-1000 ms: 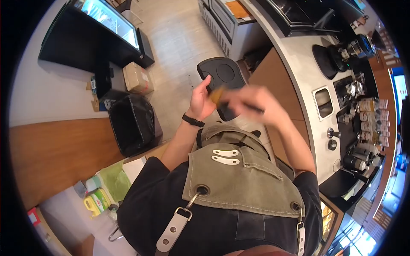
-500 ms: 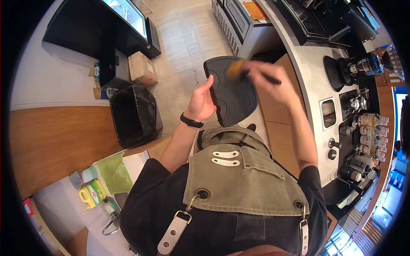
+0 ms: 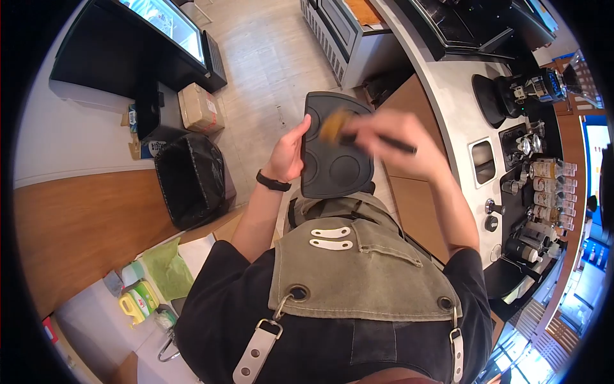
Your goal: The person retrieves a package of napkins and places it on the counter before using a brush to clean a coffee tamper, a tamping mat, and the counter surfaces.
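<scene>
A dark grey rubber mat with round recesses, like a tamping mat, is held up in front of my apron. My left hand, with a black band on its wrist, grips the mat's left edge, thumb along the near side of it; the other fingers are hidden behind. In my right hand is a brush with tan bristles and a black handle. The bristles overlap the upper middle of the mat; motion blur hides whether they touch it.
To the left stand a bin with a black liner and a cardboard box. Along the right runs a counter with a coffee grinder, a small sunken metal basin and several bottles. A yellow jug stands lower left.
The mat has turned to face me more squarely and come nearer my body. The brush has moved left and down across it. The whole view has shifted slightly.
</scene>
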Available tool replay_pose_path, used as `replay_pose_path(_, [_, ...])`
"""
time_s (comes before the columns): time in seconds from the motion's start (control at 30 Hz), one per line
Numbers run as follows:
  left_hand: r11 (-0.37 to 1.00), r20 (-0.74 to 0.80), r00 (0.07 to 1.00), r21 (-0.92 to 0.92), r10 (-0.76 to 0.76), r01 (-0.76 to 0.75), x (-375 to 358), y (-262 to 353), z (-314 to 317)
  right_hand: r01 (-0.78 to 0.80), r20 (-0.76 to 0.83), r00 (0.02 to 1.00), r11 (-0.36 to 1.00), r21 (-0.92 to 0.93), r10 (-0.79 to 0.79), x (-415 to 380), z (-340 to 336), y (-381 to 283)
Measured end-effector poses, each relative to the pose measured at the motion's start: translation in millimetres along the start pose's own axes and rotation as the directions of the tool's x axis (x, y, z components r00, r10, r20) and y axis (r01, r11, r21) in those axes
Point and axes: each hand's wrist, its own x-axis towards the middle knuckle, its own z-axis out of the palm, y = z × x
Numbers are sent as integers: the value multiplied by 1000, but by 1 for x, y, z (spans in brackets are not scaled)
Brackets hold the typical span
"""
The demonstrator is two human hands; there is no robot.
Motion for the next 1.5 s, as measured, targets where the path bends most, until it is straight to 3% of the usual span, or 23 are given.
replay_pose_path(0.03, [1000,38,999,18,7,-7,2,-1,-5,81,192,974,975,206,-122,-2,6,-1])
replay_pose_path(0.07, [999,77,997,38,13,-16,4,-2,-8,-66,411,911,982,175,-12,-3,7,-7])
replay_pose_path(0.13, [985,33,999,167,32,-37,4,1,1,-115,365,931,961,251,16,3,3,18])
replay_pose_path(0.17, [972,11,999,232,46,-47,3,1,5,-96,151,987,957,275,55,7,0,31])
replay_pose_path(0.2, [979,5,999,201,33,-34,4,2,4,50,-99,992,974,-219,-73,17,-10,38])
replay_pose_path(0.27, [990,-5,1000,140,20,-19,10,5,0,-127,-366,930,911,-393,-28,21,-17,37])
replay_pose_path(0.3, [986,-8,999,163,32,-30,12,5,-5,82,-318,929,943,-321,-189,21,-7,39])
replay_pose_path(0.33, [982,-14,999,184,41,-38,13,2,-11,136,-36,988,951,-279,-152,15,-7,14])
replay_pose_path(0.4, [977,-33,999,213,37,-29,11,-1,-13,221,332,920,975,1,-209,10,8,2])
replay_pose_path(0.47, [973,-51,998,232,19,-7,9,-3,-4,156,249,953,985,77,-170,21,0,20])
replay_pose_path(0.57, [989,-83,996,147,23,-10,7,-2,13,-63,-359,930,931,-359,-76,36,-15,47])
replay_pose_path(0.7, [988,-68,995,139,78,-68,9,-10,10,189,193,968,974,-128,-162,11,15,3])
replay_pose_path(0.73, [989,-62,995,132,75,-66,11,-15,1,113,375,921,994,-3,-104,9,13,0])
replay_pose_path(0.8, [991,-54,996,116,74,-67,11,-20,-5,54,334,933,968,246,-137,9,13,16])
replay_pose_path(0.87, [992,-46,995,96,90,-85,10,-19,0,-39,-12,999,995,88,40,19,8,29])
replay_pose_path(0.9, [990,-60,993,101,105,-99,10,-16,5,24,-182,982,983,-181,-57,25,4,31])
replay_pose_path(1.0, [982,-72,986,124,150,-141,10,-6,13,176,-32,983,971,-164,-183,10,23,6])
replay_pose_path(1.07, [979,-41,987,140,154,-147,13,-6,5,251,252,943,961,-112,-217,-7,44,-2])
replay_pose_path(1.13, [986,-37,995,142,89,-83,10,-9,-3,218,304,924,972,82,-233,0,21,13])
replay_pose_path(1.27, [985,-65,987,103,147,-140,11,-12,18,27,-280,952,943,-331,-125,15,-7,35])
replay_pose_path(1.33, [979,-80,982,127,172,-161,14,-8,17,201,7,979,968,-149,-202,-2,16,14])
replay_pose_path(1.43, [976,-81,979,131,185,-174,17,-8,9,173,332,927,984,36,-175,-22,34,4])
replay_pose_path(1.5, [976,-92,977,121,194,-182,15,-13,7,113,115,986,990,87,-122,-14,15,31])
